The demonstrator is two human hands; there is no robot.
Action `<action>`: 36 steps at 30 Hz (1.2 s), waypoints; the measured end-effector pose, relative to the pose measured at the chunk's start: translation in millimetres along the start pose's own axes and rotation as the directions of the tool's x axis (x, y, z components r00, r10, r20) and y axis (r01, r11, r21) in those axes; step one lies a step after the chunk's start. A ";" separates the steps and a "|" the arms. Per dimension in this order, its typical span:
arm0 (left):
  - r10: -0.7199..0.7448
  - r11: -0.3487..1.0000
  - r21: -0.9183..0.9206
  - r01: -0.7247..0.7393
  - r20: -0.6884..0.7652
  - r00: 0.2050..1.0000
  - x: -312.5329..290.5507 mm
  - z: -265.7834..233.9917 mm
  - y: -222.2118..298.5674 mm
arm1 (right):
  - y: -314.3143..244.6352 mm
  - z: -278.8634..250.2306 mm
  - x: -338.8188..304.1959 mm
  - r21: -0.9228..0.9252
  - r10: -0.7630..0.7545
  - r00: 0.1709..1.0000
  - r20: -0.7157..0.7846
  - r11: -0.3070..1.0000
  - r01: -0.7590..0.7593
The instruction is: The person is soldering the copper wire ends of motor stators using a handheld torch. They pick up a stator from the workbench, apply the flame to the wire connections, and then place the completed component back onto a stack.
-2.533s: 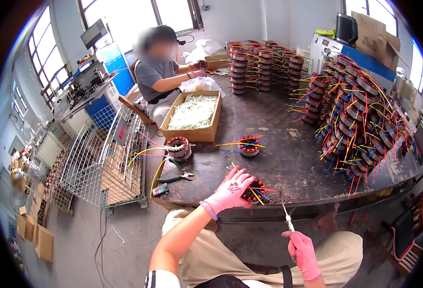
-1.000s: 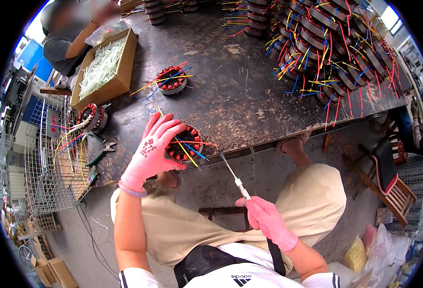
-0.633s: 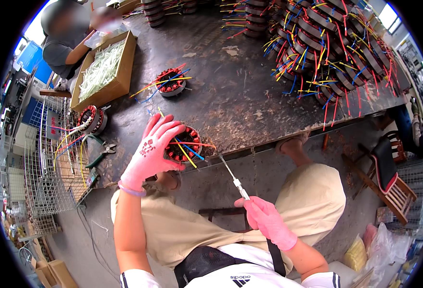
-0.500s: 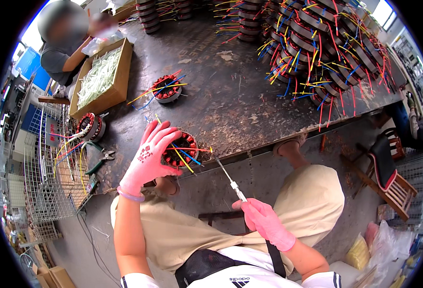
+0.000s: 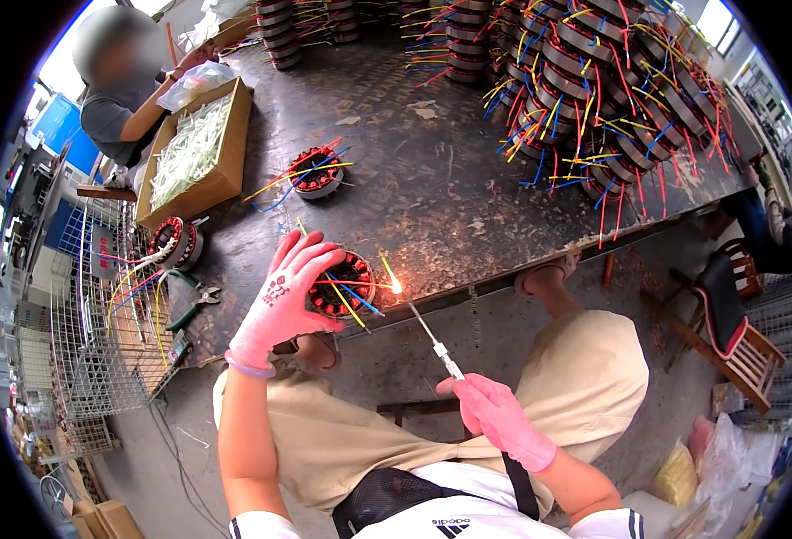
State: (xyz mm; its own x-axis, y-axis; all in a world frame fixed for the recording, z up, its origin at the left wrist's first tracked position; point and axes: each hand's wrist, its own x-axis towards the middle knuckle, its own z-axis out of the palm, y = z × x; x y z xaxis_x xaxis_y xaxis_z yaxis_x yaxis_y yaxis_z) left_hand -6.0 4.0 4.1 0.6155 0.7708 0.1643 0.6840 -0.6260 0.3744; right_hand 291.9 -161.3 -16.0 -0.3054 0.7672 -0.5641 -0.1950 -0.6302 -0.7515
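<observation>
My left hand (image 5: 281, 292), in a pink glove, is wrapped round the left side of a motor stator (image 5: 353, 267) with red windings at the table's near edge. Blue, red and yellow wires stick out of it toward the right. Closed around a slim silver tool (image 5: 442, 349) with a long thin metal tip is my right hand (image 5: 506, 424), also pink-gloved, held above my lap. At the wire ends just beyond that tip, a bright orange-yellow glow (image 5: 396, 287) shows. The tip points at it; whether they touch I cannot tell.
Another stator (image 5: 317, 173) lies farther back, and one with white sleeving (image 5: 176, 243) sits left beside green-handled cutters (image 5: 195, 301). A carton (image 5: 234, 162) of pale tubes stands near a co-worker (image 5: 113, 90). Many stators (image 5: 594, 99) are heaped at the right.
A bright glow has appeared at the wire ends near the tool tip. Both hands keep nearly the same place and hold. The co-worker's hand has shifted.
</observation>
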 end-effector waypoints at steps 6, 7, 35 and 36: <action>-0.011 1.000 0.000 0.011 0.004 1.000 -0.7 -0.1 1.2 | -3.2 0.1 -2.7 -0.100 0.015 1.000 0.003 0.995 -0.015; -0.015 1.000 0.001 0.015 0.004 1.000 -0.3 -0.2 2.3 | -3.9 0.6 -2.3 -0.088 0.015 1.000 0.004 0.996 -0.015; -0.014 0.999 0.041 0.015 -0.024 1.000 2.1 2.2 5.4 | -16.6 3.8 -5.5 -0.075 0.028 1.000 -0.002 0.997 -0.028; -0.013 0.999 0.040 0.014 -0.024 1.000 2.0 2.1 5.6 | -17.4 4.1 -5.4 -0.078 0.038 0.999 -0.001 0.996 -0.038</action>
State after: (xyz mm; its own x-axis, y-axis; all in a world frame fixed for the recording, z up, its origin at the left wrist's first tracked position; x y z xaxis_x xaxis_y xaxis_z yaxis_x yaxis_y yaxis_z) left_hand -0.1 1.8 4.6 0.5967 0.7816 0.1816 0.7076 -0.6193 0.3402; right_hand 293.0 -155.0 1.6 -0.3119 0.7426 -0.5926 -0.1104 -0.6479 -0.7537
